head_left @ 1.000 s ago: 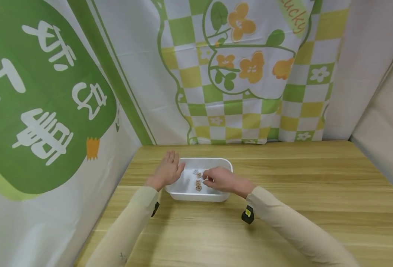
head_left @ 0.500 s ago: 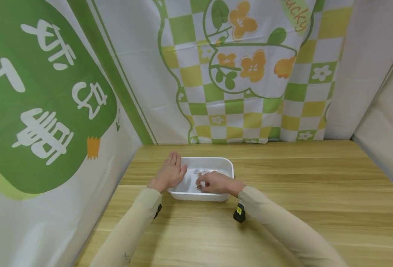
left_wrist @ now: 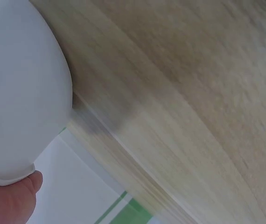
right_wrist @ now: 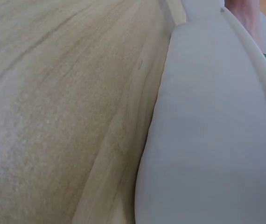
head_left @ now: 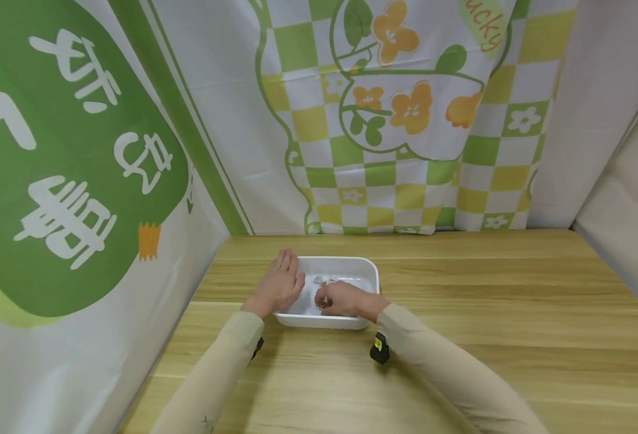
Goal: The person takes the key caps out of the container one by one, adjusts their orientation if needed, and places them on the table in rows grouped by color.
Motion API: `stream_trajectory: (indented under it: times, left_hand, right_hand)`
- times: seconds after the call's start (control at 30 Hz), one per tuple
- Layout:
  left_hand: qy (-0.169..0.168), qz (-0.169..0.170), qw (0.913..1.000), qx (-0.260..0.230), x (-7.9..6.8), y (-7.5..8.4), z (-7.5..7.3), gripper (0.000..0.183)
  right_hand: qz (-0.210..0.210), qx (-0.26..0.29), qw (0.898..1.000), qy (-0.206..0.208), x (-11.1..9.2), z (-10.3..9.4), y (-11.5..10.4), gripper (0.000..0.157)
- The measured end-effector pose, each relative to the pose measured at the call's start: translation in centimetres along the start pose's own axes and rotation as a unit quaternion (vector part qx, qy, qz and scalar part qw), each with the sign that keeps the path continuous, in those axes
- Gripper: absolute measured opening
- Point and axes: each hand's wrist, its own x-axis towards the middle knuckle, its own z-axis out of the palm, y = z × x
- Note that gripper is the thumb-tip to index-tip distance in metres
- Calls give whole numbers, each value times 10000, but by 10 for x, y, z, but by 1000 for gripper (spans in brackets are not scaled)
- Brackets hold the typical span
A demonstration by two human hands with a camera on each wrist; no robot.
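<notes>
A white plastic basin [head_left: 324, 323] sits on the wooden table, its outer wall filling much of both wrist views. My left hand [head_left: 276, 289] rests over the basin's left rim, fingers straight and pointing away; one fingertip [left_wrist: 37, 179] shows at the rim in the left wrist view. My right hand [head_left: 344, 299] reaches inside the basin with thumb and fingers curled around small brown square pieces [head_left: 322, 302] near the front wall. Its palm side is hidden. Behind those fingers lie a small greyish-white piece [head_left: 318, 279] and another brown piece [head_left: 323, 284].
The wood-grain table [head_left: 487, 319] spreads wide to the right of the basin and in front of it. A green-and-yellow checked cloth [head_left: 384, 181] hangs behind the table. A printed white and green sheet [head_left: 80, 181] covers the left side.
My right hand has moved left and nearer within the basin, from beside the small pieces to over the front brown ones, and its fingers have closed around them. My left hand stays on the rim.
</notes>
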Motion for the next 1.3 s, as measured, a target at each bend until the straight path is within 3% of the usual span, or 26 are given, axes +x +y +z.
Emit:
stream_trajectory:
  times: [0.27, 0.6, 0.83, 1.2, 1.3]
  left_hand:
    - [101, -3, 9999, 67, 0, 0, 2, 64]
    - [80, -56, 10000, 13, 1, 0, 2, 62]
    - [97, 7, 9998, -161, 0, -3, 1, 61]
    - [61, -57, 9995, -291, -3, -6, 0, 62]
    - [27, -125, 9995, -286, -4, -7, -1, 62]
  right_hand:
    - [75, -119, 9998, 164, 1, 1, 0, 10]
    - [197, 281, 9957, 863, -10, -12, -1, 10]
    - [170, 911, 9867, 1337, -31, -27, -1, 10]
    - [494, 2080, 9649, 1527, -66, -40, 5, 6]
    - [589, 2290, 9596, 1524, -72, -43, 7, 12]
